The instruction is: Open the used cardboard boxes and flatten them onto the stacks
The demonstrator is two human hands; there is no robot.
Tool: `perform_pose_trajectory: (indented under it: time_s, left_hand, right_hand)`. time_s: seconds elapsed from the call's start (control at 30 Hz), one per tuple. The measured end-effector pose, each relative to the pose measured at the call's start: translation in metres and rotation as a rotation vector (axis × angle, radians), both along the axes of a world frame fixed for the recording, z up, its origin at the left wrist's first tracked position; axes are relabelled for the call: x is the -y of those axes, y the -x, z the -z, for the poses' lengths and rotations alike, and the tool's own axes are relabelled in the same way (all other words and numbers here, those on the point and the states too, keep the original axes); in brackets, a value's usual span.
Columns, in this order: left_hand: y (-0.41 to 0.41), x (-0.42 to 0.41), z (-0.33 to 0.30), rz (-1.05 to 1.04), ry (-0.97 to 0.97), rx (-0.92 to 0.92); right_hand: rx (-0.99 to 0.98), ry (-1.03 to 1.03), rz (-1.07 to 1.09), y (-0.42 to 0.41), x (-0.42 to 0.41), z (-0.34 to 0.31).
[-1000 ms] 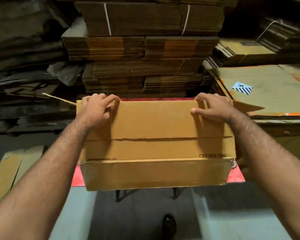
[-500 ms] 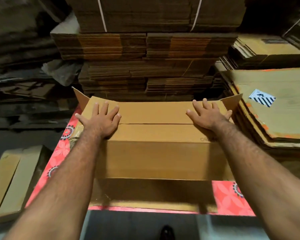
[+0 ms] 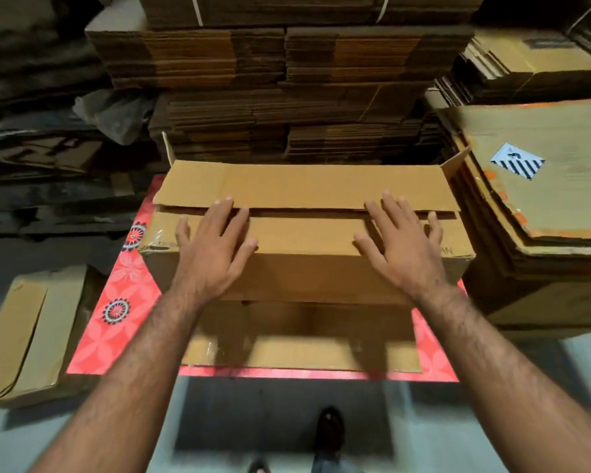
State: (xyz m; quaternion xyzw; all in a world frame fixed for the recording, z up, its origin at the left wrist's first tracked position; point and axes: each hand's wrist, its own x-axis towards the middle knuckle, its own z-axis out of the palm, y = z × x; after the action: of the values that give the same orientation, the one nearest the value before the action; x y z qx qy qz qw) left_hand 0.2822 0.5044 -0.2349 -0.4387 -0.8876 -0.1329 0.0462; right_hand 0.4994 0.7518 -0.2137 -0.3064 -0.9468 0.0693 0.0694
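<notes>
Two bare hands work one cardboard box [image 3: 304,240] lying at the centre of a red patterned table [image 3: 123,302]: the left hand [image 3: 215,250] and the right hand [image 3: 403,254] are both spread flat, fingers straight, over the box's top panel, gripping nothing; whether the palms press down is hard to tell. One long flap [image 3: 304,186] lies folded over at 12 o'clock, and two short end flaps stand up at its corners. A tall stack of flattened cartons [image 3: 287,97] rises at 12 o'clock, its top cut off by the frame. A second stack [image 3: 543,216], bearing one striped label [image 3: 517,161], sits at 3 o'clock. One flattened carton [image 3: 31,329] lies at 8 o'clock. Printed lettering on the box is mostly hidden by the right hand. Two shoes [image 3: 328,428] show at 6 o'clock, blurred.
</notes>
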Motion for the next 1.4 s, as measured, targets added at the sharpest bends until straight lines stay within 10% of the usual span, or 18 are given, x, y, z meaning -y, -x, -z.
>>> perform_pose_trajectory:
  time_s: [0.7,1.13,1.4]
  left_hand:
    - [-0.044,0.047,0.05,-0.076,0.406,-0.333]
    - [-0.036,0.072,-0.026,0.214,0.58,-0.044]
    - [-0.012,0.068,-0.113,0.362,0.211,0.072]
  right_hand:
    - [0.302,-0.207,0.105,-0.032,0.098,0.033]
    - [0.428,-0.052,-0.047,-0.05,0.103,-0.012]
    - [0.24,0.152,-0.175,-0.045,0.063,-0.117]
